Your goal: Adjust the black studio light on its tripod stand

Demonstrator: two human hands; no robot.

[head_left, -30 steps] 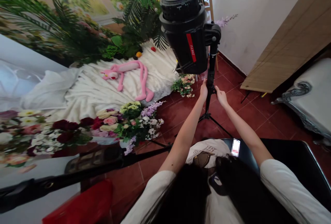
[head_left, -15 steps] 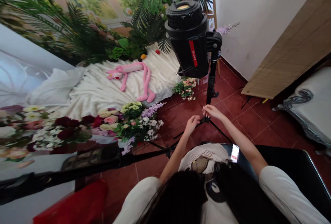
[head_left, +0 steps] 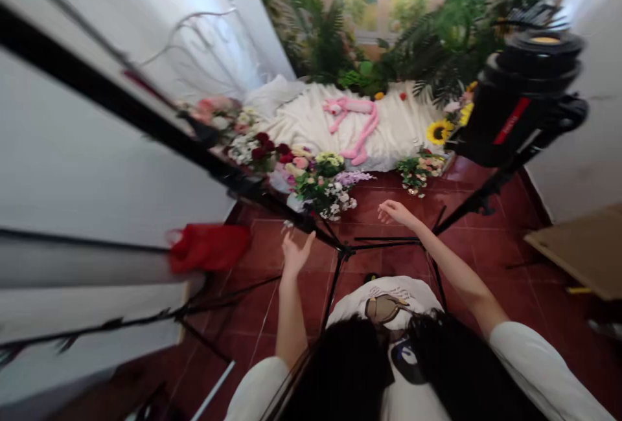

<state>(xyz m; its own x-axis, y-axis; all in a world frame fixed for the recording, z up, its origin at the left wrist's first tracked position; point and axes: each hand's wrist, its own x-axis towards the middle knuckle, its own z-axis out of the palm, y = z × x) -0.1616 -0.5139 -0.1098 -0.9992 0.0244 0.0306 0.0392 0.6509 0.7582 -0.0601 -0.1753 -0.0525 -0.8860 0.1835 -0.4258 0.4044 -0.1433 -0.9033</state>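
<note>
My left hand (head_left: 295, 254) is open, fingers spread, right beside the lower end of a slanting black stand pole (head_left: 257, 193). Whether it touches the pole I cannot tell. My right hand (head_left: 397, 212) hangs over the tiled floor between two stands, its fingers loosely bent and a little apart, with nothing seen in them. To its right rises another light stand (head_left: 469, 206) carrying a black studio lamp (head_left: 515, 100) with a red label. Beyond my hands lies a long-limbed pink plush toy (head_left: 359, 110) on a creamy white blanket (head_left: 301, 116).
Artificial flowers (head_left: 330, 194) edge the blanket's front, and a sunflower (head_left: 440, 131) stands at its right. The stands' black legs (head_left: 346, 251) spread across the red tiles (head_left: 389, 262). A red bag (head_left: 208, 246) lies left, and a brown board (head_left: 580, 246) leans at right.
My view has swung left, so the lamp now sits farther right. My hands, close together before, are now apart, the left one spread by the left stand's pole.
</note>
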